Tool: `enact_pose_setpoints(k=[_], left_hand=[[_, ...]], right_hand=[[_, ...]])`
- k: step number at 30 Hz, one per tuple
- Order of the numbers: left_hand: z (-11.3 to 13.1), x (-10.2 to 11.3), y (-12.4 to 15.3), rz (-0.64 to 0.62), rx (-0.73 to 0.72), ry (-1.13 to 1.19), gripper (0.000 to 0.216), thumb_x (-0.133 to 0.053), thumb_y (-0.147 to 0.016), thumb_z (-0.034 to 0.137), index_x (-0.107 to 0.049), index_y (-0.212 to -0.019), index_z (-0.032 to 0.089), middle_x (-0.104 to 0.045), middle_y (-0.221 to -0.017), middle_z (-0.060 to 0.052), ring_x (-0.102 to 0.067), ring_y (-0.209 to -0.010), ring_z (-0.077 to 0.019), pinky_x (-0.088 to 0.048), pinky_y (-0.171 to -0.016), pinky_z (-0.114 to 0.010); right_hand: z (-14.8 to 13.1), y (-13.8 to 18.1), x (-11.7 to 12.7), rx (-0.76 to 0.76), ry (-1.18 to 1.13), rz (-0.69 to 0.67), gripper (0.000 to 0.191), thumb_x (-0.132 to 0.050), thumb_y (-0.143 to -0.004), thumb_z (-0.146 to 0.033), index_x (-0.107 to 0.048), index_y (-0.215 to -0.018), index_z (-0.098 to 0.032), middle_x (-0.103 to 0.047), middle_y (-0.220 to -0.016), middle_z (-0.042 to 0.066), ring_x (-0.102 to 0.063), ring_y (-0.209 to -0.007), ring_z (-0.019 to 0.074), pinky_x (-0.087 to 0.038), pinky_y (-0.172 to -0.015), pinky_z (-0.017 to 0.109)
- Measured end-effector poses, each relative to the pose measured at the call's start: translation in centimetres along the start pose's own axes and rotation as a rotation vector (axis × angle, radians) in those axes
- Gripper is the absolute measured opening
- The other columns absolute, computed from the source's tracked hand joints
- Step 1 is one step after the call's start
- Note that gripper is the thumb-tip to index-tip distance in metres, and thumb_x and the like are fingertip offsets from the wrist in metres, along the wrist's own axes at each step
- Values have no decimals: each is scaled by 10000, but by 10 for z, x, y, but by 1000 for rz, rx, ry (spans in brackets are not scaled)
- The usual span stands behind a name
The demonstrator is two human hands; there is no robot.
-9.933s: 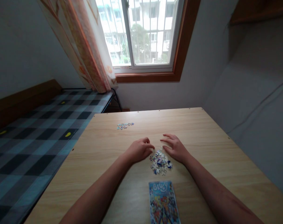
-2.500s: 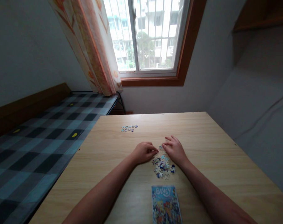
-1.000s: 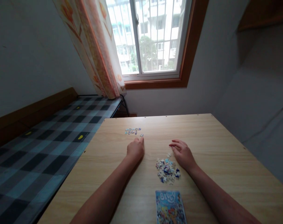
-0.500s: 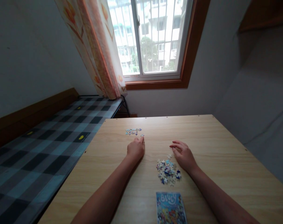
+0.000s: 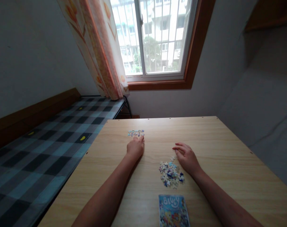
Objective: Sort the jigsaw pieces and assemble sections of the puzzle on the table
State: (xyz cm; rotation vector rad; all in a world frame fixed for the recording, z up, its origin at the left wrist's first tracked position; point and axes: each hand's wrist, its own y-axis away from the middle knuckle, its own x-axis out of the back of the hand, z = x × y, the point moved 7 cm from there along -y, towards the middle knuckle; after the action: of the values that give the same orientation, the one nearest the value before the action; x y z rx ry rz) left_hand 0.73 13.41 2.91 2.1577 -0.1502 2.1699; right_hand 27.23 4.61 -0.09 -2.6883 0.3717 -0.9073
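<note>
The left hand (image 5: 135, 147) has its fingers bunched, their tips at the near right end of two short rows of small blue and violet jigsaw pieces (image 5: 135, 132), though whether they pinch one cannot be told. The right hand (image 5: 186, 157) has its fingers loosely parted, with a heap (image 5: 170, 175) of white, pale-blue and dark-blue pieces just on their near side; farther from those fingertips, a colourful packet (image 5: 173, 210) reads "BLUEY"

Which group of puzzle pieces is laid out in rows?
The far group, just beyond the left hand: it forms two rows; the near group is a jumbled heap.
</note>
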Motion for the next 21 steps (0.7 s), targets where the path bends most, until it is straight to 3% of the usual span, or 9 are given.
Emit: enact_pose_setpoints(k=[21], left_hand=[[-1,0,-4,-22,28,-18,499,-316,-1005,454,-498,-1444,299,-602,-1167,-144,-661,-921,-273,-504,-745,-348]], right_hand=[[-3,0,1,10,6,-2,262,-538,-869,-342,-774,-908,-234,-673,-1151,74,-582,-1132,228,-427,-1068,439]])
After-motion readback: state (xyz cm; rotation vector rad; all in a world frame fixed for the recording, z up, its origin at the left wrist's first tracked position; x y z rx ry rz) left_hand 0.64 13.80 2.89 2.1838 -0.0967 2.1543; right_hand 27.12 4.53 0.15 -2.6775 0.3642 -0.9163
